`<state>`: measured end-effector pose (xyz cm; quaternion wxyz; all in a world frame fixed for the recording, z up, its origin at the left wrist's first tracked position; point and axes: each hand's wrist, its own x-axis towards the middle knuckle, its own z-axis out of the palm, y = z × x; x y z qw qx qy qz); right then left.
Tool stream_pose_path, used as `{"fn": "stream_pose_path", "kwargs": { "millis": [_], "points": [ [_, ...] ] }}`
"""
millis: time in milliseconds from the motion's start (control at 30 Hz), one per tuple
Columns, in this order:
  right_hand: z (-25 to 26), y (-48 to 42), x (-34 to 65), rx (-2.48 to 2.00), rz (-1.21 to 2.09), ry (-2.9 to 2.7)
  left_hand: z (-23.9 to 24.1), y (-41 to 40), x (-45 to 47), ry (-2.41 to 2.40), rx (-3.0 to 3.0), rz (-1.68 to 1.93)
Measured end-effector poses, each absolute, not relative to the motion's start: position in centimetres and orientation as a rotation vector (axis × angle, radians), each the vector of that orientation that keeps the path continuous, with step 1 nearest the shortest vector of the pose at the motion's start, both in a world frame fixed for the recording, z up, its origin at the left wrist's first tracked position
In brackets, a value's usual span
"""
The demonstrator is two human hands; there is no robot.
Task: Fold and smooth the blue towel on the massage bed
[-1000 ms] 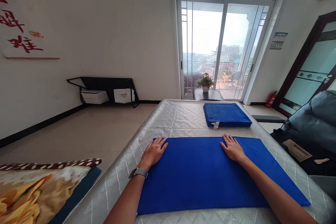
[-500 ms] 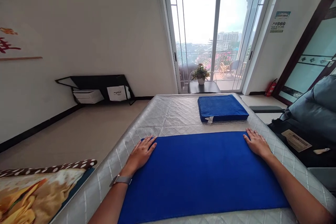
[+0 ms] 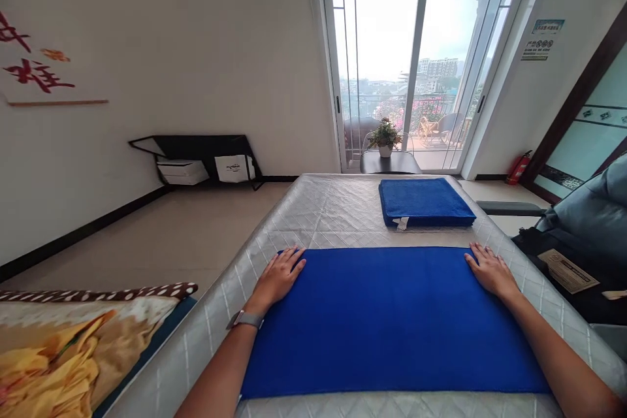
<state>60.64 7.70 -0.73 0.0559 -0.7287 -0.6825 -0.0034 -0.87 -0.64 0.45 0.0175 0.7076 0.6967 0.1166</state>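
Note:
A large blue towel (image 3: 386, 320) lies spread flat on a silver quilted mattress (image 3: 323, 215). My left hand (image 3: 278, 276) rests palm down on the towel's far left corner, fingers stretched out, with a watch on its wrist. My right hand (image 3: 491, 269) lies flat on the far right corner, fingers spread. Neither hand holds anything. Beyond them a folded blue towel (image 3: 424, 202) with a white label sits near the mattress's far end.
A patterned pillow (image 3: 73, 353) lies at the lower left. A small dark table with a potted plant (image 3: 385, 142) stands before the glass balcony doors. A grey armchair (image 3: 582, 215) is on the right, a black shelf with white boxes (image 3: 206, 166) along the left wall.
My right hand slid outward from the towel's middle to its far right corner. My left hand stayed near the far left corner. The camera view shifted slightly.

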Motion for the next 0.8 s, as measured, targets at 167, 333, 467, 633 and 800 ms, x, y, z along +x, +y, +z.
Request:
{"fn": "stream_pose_path", "kwargs": {
  "millis": [167, 333, 467, 633, 800],
  "points": [
    [0.1, 7.8, 60.2, -2.275, -0.024, -2.079, 0.8, -0.9, -0.4, 2.171, 2.206, 0.37],
    [2.1, 6.8, 57.7, -2.309, -0.357, -2.066, 0.9, -1.1, -0.2, 2.19, 2.218, 0.379],
    [4.1, 4.6, 50.3, -2.05, -0.494, -2.185, 1.0, -1.1, -0.2, 2.181, 2.205, 0.388],
    [5.0, -0.4, 34.5, -1.573, -0.091, -2.517, 0.9, -1.1, -0.2, 2.194, 2.219, 0.387],
    [3.7, -5.3, 21.8, -1.219, 0.292, -2.641, 0.7, -1.2, -0.4, 2.198, 2.269, 0.392]
  ]
}}
